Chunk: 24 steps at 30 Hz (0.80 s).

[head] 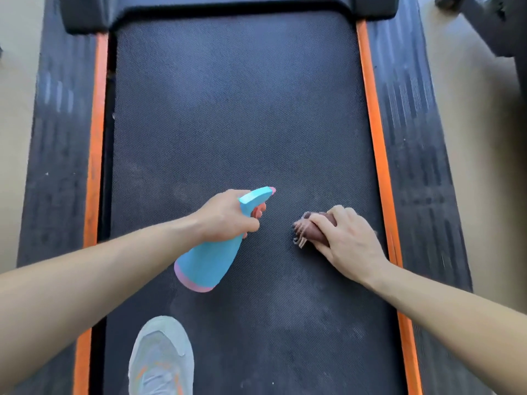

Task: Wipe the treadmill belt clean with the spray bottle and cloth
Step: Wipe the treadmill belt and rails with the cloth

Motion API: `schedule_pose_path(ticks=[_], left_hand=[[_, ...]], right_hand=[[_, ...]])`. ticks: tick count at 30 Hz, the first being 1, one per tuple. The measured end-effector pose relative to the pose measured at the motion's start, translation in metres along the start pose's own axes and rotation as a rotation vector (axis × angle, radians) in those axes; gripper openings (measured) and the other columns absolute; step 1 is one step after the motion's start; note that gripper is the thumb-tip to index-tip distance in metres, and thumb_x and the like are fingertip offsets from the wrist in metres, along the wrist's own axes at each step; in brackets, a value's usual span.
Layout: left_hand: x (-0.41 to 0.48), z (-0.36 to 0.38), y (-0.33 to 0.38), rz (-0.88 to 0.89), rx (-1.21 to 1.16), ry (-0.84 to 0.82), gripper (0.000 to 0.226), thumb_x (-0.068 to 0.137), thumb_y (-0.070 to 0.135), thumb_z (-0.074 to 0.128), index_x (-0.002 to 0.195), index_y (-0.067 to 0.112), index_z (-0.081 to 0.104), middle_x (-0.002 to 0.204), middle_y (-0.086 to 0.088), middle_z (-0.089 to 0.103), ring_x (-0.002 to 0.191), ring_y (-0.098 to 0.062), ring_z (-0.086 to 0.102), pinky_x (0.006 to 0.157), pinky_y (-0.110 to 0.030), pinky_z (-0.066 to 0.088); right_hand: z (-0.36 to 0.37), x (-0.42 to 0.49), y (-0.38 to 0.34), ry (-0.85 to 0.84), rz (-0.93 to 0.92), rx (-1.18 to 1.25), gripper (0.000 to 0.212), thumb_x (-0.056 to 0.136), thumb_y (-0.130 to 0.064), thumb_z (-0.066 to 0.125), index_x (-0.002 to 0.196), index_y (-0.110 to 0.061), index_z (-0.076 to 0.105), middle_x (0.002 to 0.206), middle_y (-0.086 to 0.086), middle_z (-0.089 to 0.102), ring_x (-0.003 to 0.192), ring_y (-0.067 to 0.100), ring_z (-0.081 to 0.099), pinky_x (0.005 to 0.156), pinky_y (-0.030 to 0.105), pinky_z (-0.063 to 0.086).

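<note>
Grey sneaker (161, 357) at six o'clock. My left hand (225, 218) grips a blue plastic spray bottle (205, 263); my right hand (349, 242), at three, clutches brown fringed cloth (312, 228).

Outstretched, left hand (225, 216) grips; right hand (349, 243) clutches.

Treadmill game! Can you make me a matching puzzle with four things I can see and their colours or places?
Things: 1 spray bottle; 2 cloth; 3 shoe; 4 side stripes.
Clues: a brown, gripped by the right hand; b orange; c grey, on the belt; d blue and pink, in the left hand.
Pairs: 1-d, 2-a, 3-c, 4-b.
</note>
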State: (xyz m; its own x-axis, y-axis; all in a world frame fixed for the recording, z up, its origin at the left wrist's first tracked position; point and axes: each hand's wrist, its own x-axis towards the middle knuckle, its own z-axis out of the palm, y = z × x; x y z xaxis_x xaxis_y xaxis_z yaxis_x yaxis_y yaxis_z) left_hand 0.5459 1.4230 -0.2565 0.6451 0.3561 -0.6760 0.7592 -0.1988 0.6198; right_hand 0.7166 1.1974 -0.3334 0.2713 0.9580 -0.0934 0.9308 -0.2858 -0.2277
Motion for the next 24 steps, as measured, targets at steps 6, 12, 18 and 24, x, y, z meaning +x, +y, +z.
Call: schedule_pose_path(ticks=[6, 12, 18, 24], left_hand=[[-0.016, 0.012, -0.005, -0.003, 0.094, -0.003, 0.009, 0.075, 0.017, 0.068, 0.082, 0.018, 0.063, 0.086, 0.004, 0.076, 0.058, -0.012, 0.068, 0.068, -0.024, 0.056], [-0.019, 0.014, -0.003, 0.007, 0.1, 0.014, 0.017, 0.068, 0.027, 0.065, 0.085, 0.023, 0.064, 0.088, 0.005, 0.076, 0.06, -0.008, 0.067, 0.077, -0.031, 0.057], [-0.004, -0.001, 0.006, -0.001, 0.029, 0.054, 0.031, 0.067, 0.027, 0.066, 0.097, 0.024, 0.071, 0.102, 0.005, 0.077, 0.061, -0.01, 0.071, 0.084, -0.03, 0.058], [0.015, -0.019, 0.017, 0.041, -0.049, 0.128, 0.02, 0.08, 0.008, 0.069, 0.097, 0.019, 0.072, 0.111, -0.006, 0.076, 0.064, -0.014, 0.07, 0.077, -0.032, 0.062]], right_hand=[[-0.001, -0.014, -0.003, 0.023, 0.01, 0.016, 0.042, 0.092, -0.053, 0.049, 0.124, -0.026, 0.054, 0.098, 0.011, 0.051, 0.08, 0.032, 0.05, 0.069, 0.047, 0.051], [0.002, -0.016, 0.0, 0.022, 0.058, 0.013, 0.044, 0.092, -0.053, 0.049, 0.126, -0.027, 0.058, 0.1, 0.009, 0.049, 0.082, 0.032, 0.049, 0.071, 0.048, 0.05], [-0.003, 0.042, 0.005, 0.141, 0.188, -0.041, 0.041, 0.091, -0.056, 0.049, 0.117, -0.025, 0.06, 0.101, 0.011, 0.051, 0.087, 0.034, 0.052, 0.068, 0.044, 0.05], [-0.015, 0.129, 0.019, 0.177, 0.437, -0.058, 0.04, 0.094, -0.051, 0.055, 0.117, -0.02, 0.056, 0.11, 0.017, 0.052, 0.098, 0.039, 0.053, 0.074, 0.047, 0.048]])
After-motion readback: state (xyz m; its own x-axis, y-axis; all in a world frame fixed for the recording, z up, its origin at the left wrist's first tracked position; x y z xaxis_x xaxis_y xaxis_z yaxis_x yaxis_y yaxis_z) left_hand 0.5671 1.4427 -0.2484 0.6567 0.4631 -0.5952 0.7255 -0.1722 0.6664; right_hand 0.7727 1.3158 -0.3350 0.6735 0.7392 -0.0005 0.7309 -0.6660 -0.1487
